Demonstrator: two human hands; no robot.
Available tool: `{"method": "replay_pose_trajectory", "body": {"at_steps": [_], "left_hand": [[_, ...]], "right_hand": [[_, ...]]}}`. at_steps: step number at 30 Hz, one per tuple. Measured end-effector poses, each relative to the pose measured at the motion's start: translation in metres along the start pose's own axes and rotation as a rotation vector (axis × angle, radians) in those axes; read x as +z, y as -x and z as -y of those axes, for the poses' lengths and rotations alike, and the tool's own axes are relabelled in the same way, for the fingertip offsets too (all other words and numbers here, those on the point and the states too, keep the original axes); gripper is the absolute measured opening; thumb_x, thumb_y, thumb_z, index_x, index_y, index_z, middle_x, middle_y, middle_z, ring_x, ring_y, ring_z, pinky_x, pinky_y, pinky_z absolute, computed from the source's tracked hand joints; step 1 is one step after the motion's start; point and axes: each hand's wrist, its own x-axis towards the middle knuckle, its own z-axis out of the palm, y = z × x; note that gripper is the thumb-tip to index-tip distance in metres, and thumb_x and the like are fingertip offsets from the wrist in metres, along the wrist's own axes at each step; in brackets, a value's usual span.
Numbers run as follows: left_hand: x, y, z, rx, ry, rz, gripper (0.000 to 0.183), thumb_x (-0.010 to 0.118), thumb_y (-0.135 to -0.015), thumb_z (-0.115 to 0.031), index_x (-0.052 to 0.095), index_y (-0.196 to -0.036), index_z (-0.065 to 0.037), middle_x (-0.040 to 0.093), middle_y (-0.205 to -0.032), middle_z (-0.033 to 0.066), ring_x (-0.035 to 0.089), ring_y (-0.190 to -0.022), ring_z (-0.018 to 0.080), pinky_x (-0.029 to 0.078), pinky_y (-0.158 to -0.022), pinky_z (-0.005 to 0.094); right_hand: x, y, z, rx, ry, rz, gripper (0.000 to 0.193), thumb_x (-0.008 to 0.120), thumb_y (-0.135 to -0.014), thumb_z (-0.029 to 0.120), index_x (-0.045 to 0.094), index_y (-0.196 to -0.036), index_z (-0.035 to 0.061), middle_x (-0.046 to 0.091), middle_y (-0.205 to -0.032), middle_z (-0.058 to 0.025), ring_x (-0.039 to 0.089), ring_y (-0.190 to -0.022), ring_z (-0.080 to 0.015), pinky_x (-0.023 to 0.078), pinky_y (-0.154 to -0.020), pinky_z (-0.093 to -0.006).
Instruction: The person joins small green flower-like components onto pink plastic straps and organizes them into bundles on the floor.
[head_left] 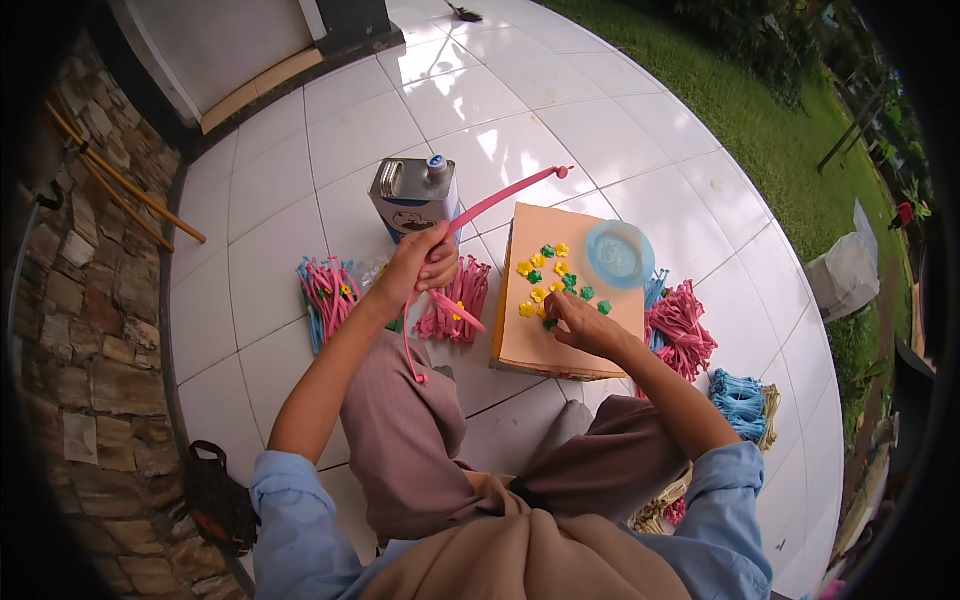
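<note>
Firmly, our left hand (415, 270) curls closed around a pink strip (510, 192), whose knobbed upper end points away to the right while looser pink lengths hang below the fist; we cannot tell whether these are one piece or several. Our right hand (585, 325) bends low over the cardboard box (520, 345), fingers narrowly gathered at the near edge of the scattered yellow flowers (562, 269) and green flowers (587, 293). Whether we have one pinched is hidden by the fingers.

For a clean pick, we would come down from above, take a single flower by its rim and lift straight, so its neighbours stay spread. Holding the wrist high should spare the pieces from being swept off, and a steady left grip should stop the strip twisting.

On the box's far right corner sits our blue dish (620, 255). Beyond the left hand stands a metal can (412, 195); to the box's right lie a pink bundle (680, 330) and a blue bundle (738, 405) on white tiles (520, 80).
</note>
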Motion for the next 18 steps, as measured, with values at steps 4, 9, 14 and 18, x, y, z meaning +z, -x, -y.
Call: {"method": "replay_pose_trajectory", "body": {"at_steps": [4, 9, 14, 18], "left_hand": [[0.004, 0.0, -0.003, -0.014, -0.027, 0.022, 0.041, 0.034, -0.095, -0.035, 0.029, -0.06, -0.014, 0.027, -0.044, -0.0064, 0.024, -0.037, 0.0025, 0.019, -0.038, 0.0184], [0.002, -0.001, 0.0, -0.037, 0.115, 0.067, 0.039, 0.039, -0.094, -0.036, 0.032, -0.062, -0.013, 0.028, -0.046, -0.007, 0.025, -0.038, 0.001, 0.02, -0.038, 0.0172], [0.03, 0.0, 0.003, 0.034, -0.106, -0.065, 0.023, 0.054, -0.088, -0.028, 0.049, -0.08, -0.007, 0.032, -0.05, -0.0081, 0.028, -0.04, -0.0002, 0.023, -0.039, 0.0163], [0.058, -0.003, 0.008, 0.054, -0.344, -0.217, 0.02, 0.063, -0.082, -0.017, 0.058, -0.095, -0.003, 0.036, -0.057, -0.0095, 0.031, -0.048, -0.0018, 0.025, -0.044, 0.0158]], "right_hand": [[-0.003, -0.001, 0.002, 0.027, 0.013, -0.009, 0.027, 0.051, -0.074, 0.0, 0.04, -0.098, 0.0017, 0.056, -0.087, -0.0149, 0.056, -0.082, -0.0323, 0.045, -0.072, -0.0401], [-0.02, -0.011, 0.025, 0.069, -0.029, -0.301, 0.03, 0.055, -0.077, -0.002, 0.037, -0.101, 0.002, 0.059, -0.081, -0.0138, 0.061, -0.074, -0.0282, 0.048, -0.068, -0.035], [-0.057, -0.029, 0.091, 0.059, -0.651, -0.705, 0.036, 0.058, -0.078, -0.005, 0.032, -0.101, 0.0019, 0.061, -0.079, -0.0111, 0.062, -0.077, -0.0163, 0.05, -0.072, -0.0269], [-0.059, -0.034, 0.117, 0.058, -0.724, -0.719, 0.036, 0.058, -0.078, -0.005, 0.031, -0.101, 0.0022, 0.062, -0.08, -0.012, 0.062, -0.078, -0.0158, 0.05, -0.072, -0.0266]]}}
